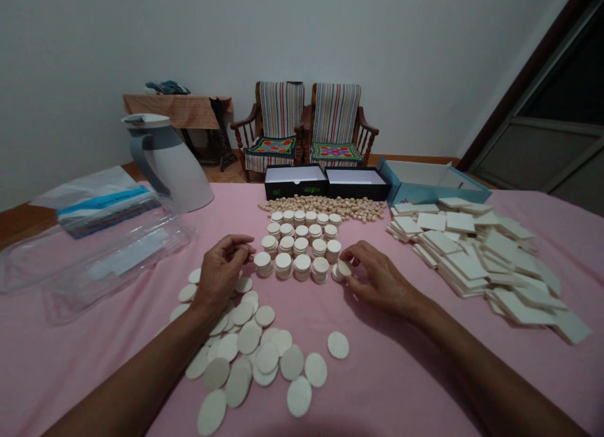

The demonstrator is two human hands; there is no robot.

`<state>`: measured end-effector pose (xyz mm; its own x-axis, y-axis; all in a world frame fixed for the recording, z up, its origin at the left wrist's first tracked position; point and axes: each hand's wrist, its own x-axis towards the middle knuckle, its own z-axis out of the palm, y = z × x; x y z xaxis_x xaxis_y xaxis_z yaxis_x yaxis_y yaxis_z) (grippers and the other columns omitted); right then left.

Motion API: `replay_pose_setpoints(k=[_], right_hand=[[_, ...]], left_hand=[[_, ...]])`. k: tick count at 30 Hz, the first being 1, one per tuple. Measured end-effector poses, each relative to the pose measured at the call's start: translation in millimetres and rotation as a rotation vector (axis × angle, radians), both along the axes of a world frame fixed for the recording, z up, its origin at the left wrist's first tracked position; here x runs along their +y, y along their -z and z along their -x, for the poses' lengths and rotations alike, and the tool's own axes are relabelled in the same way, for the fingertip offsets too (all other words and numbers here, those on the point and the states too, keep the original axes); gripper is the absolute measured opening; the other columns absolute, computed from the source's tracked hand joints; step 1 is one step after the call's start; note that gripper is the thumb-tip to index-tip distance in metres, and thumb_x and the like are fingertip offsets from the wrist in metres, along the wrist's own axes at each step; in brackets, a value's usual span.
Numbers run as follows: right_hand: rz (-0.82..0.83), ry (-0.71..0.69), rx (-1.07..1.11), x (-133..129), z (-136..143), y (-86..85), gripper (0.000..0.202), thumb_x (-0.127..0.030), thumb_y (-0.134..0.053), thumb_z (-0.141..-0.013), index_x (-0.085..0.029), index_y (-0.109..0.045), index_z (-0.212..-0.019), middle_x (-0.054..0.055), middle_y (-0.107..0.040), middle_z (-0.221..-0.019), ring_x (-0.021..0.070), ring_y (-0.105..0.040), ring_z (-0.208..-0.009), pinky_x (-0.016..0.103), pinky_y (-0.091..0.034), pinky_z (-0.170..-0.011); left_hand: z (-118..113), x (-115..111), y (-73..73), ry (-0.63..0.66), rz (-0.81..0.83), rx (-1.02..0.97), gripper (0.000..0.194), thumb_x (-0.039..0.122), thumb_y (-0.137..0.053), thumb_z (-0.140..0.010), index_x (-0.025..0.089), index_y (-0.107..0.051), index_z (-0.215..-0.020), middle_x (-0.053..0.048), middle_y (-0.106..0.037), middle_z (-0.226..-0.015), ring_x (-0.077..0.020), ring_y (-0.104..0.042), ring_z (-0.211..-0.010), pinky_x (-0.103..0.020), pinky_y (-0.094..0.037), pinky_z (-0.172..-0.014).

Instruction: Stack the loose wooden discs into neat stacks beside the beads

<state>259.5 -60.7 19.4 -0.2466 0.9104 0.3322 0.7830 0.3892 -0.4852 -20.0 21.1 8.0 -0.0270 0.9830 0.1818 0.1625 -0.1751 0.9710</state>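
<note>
White disc stacks (302,267) stand in rows on a pink cloth (377,368). The right hand (380,278) pinches one disc (345,268) between thumb and fingers at the short stack (335,275) ending the nearest row. The left hand (221,270), fingers narrowly spaced, is beside that row's opposite end, near loose discs (250,337); its grip cannot be determined.

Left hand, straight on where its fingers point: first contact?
Probably the leftmost disc stack in the second row from the front; depth is unclear, so the left hand might touch the front row's leftmost stack first.
</note>
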Motion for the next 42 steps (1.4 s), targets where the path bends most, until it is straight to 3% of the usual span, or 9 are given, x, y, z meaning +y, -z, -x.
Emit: replay_pose_setpoints(k=[6,9,12,17,22,27,34,42], right_hand=[[-0.004,0.012,-0.002,4.5,3.8,14.3,0.033,-0.006,-0.051,-0.07,-0.02,-0.055,-0.099,0.005,-0.054,-0.093,0.019,-0.051,-0.086,0.032,-0.042,-0.075],[-0.017,0.016,0.011,3.7,-1.6,5.4,0.032,-0.009,-0.053,-0.072,-0.02,-0.055,-0.102,0.005,-0.055,-0.094,0.0182,-0.053,-0.086,0.03,-0.043,-0.074],[0.011,0.108,-0.019,-0.5,-18.8,-9.8,0.023,-0.013,-0.051,-0.076,-0.019,-0.056,-0.097,0.005,-0.057,-0.093,0.0165,-0.054,-0.081,0.028,-0.042,-0.07],[0.374,0.171,-0.299,-12.5,-58.3,-21.2,0.015,-0.021,-0.056,-0.073,-0.019,-0.059,-0.088,0.005,-0.061,-0.084,0.0176,-0.055,-0.073,0.028,-0.038,-0.062],[0.477,0.169,-0.42,-17.7,-72.2,-12.3,0.018,-0.014,-0.055,-0.068,-0.02,-0.059,-0.085,0.005,-0.061,-0.084,0.0177,-0.053,-0.07,0.028,-0.035,-0.059],[0.404,0.127,-0.389,-12.3,-63.5,-6.8,0.016,-0.013,-0.055,-0.069,-0.02,-0.057,-0.083,0.004,-0.059,-0.082,0.0171,-0.052,-0.071,0.028,-0.035,-0.062],[0.12,0.087,-0.093,-4.3,-19.0,-14.0,0.018,-0.02,-0.055,-0.075,-0.019,-0.052,-0.093,0.004,-0.053,-0.09,0.0168,-0.051,-0.078,0.028,-0.039,-0.066],[0.015,0.022,-0.031,1.2,0.6,2.5,0.025,-0.013,-0.055,-0.073,-0.02,-0.052,-0.096,0.004,-0.051,-0.09,0.0176,-0.05,-0.082,0.029,-0.041,-0.07]], left_hand=[[-0.3,0.0,-0.6,-0.009,0.002,0.009,0.026,0.032,-0.063,-0.071,0.015,-0.064,-0.091,-0.002,-0.065,-0.075,-0.0131,-0.058,-0.068,-0.023,-0.046,-0.064],[-0.5,-0.3,-1.1,-0.009,-0.001,0.01,0.027,0.032,-0.063,-0.071,0.015,-0.064,-0.092,-0.002,-0.065,-0.075,-0.0132,-0.058,-0.068,-0.023,-0.046,-0.064],[-0.7,-0.6,-1.1,-0.011,0.0,0.003,0.027,0.032,-0.063,-0.071,0.015,-0.064,-0.092,-0.002,-0.065,-0.075,-0.0128,-0.058,-0.067,-0.023,-0.046,-0.063],[-0.5,-0.2,-0.5,-0.012,0.003,0.014,0.029,0.034,-0.063,-0.071,0.015,-0.064,-0.092,-0.003,-0.065,-0.076,-0.0134,-0.058,-0.066,-0.024,-0.047,-0.061],[0.1,0.6,-0.3,-0.018,-0.001,0.033,0.028,0.036,-0.063,-0.071,0.016,-0.065,-0.091,-0.003,-0.066,-0.077,-0.0141,-0.059,-0.068,-0.025,-0.048,-0.063],[-0.2,0.3,-1.1,-0.024,-0.003,0.044,0.028,0.036,-0.063,-0.072,0.016,-0.065,-0.092,-0.004,-0.066,-0.078,-0.0152,-0.06,-0.068,-0.025,-0.049,-0.063],[0.8,0.6,-0.1,-0.014,-0.002,0.039,0.026,0.033,-0.062,-0.073,0.016,-0.064,-0.092,-0.003,-0.065,-0.077,-0.0136,-0.059,-0.069,-0.023,-0.047,-0.064],[0.7,-0.6,-0.6,-0.007,0.005,0.03,0.026,0.032,-0.062,-0.072,0.016,-0.064,-0.092,-0.002,-0.065,-0.077,-0.0134,-0.059,-0.069,-0.023,-0.047,-0.064]])
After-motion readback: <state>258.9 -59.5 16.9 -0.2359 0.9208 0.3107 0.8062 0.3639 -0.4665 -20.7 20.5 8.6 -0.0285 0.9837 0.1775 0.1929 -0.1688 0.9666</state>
